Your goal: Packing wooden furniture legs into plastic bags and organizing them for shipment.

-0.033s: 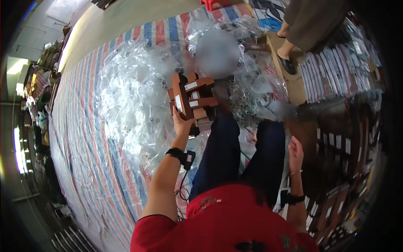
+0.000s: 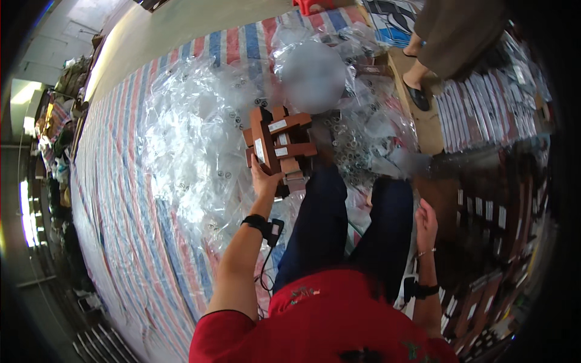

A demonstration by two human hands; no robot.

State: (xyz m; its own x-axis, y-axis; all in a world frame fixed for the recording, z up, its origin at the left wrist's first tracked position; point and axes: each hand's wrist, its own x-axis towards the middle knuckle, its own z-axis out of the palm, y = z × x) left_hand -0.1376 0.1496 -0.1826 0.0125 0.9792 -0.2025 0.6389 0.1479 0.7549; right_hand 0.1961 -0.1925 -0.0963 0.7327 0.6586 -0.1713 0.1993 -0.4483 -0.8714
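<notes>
My left hand (image 2: 264, 180) grips the near end of a long reddish-brown box (image 2: 260, 140) with a white label, its thumb stretched to the right. This box lies in a crisscross stack of several similar labelled boxes (image 2: 293, 149), which stands ahead of my left knee. My right hand (image 2: 426, 220) hangs beside my right thigh, fingers loosely extended and slightly curled, with nothing visible in it. Clear plastic bags (image 2: 187, 133) lie heaped to the left of the stack.
A striped plastic sheet (image 2: 115, 199) covers the floor. Small metal rings (image 2: 348, 145) lie among plastic on the right. A person's foot in a black shoe (image 2: 416, 97) rests on a cardboard strip. Wrapped brown panels (image 2: 472, 109) and stacked brown pieces (image 2: 490, 209) fill the right side. A red stool (image 2: 311, 6) stands far off.
</notes>
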